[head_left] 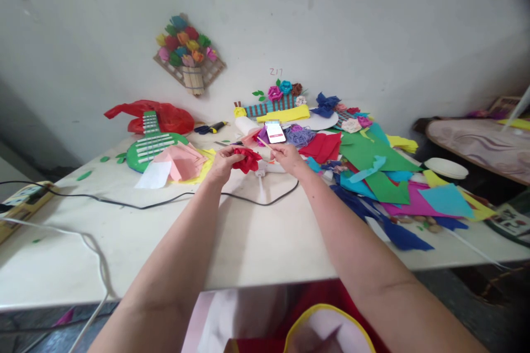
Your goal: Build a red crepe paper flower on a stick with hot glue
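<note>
My left hand pinches a red paper flower by its left side, a little above the table. In my right hand is a thin wooden stick, its free end pointing up and left. The stick and the flower are apart. Beneath and between my hands lies a white glue gun, partly hidden by my right hand, with a black cord near it. Just beyond my hands rests a phone with a lit screen.
Coloured paper sheets cover the table's right side. To the left lie a green guitar-shaped craft, pink paper pieces and a red plastic bag. Scissors lie behind. A white cable crosses the left edge near a power strip.
</note>
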A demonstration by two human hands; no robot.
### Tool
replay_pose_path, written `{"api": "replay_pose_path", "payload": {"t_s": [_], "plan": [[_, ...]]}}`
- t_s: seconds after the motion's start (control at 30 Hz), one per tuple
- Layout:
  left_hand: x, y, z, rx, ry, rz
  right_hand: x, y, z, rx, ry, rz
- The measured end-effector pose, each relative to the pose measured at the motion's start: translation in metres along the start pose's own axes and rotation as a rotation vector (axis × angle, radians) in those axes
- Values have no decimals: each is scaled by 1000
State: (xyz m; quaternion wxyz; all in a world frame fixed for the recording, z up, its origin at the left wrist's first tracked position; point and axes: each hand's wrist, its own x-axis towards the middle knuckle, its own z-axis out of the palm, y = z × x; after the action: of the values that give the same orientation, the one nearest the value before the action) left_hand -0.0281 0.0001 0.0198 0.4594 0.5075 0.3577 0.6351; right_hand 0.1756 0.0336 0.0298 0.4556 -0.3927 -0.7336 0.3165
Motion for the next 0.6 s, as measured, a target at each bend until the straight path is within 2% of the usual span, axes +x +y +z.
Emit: {"api": "replay_pose_path", "payload": {"t_s": [0.17, 0.47, 0.6], "plan": [[-1, 1, 0, -4, -5, 1, 1, 6, -1, 34, 53, -29], [-1, 0, 1, -13, -14, -5, -1, 1, -2, -32, 121, -62], [-1, 0, 2, -11, -18, -9, -1, 1, -3, -64, 108, -72]]}}
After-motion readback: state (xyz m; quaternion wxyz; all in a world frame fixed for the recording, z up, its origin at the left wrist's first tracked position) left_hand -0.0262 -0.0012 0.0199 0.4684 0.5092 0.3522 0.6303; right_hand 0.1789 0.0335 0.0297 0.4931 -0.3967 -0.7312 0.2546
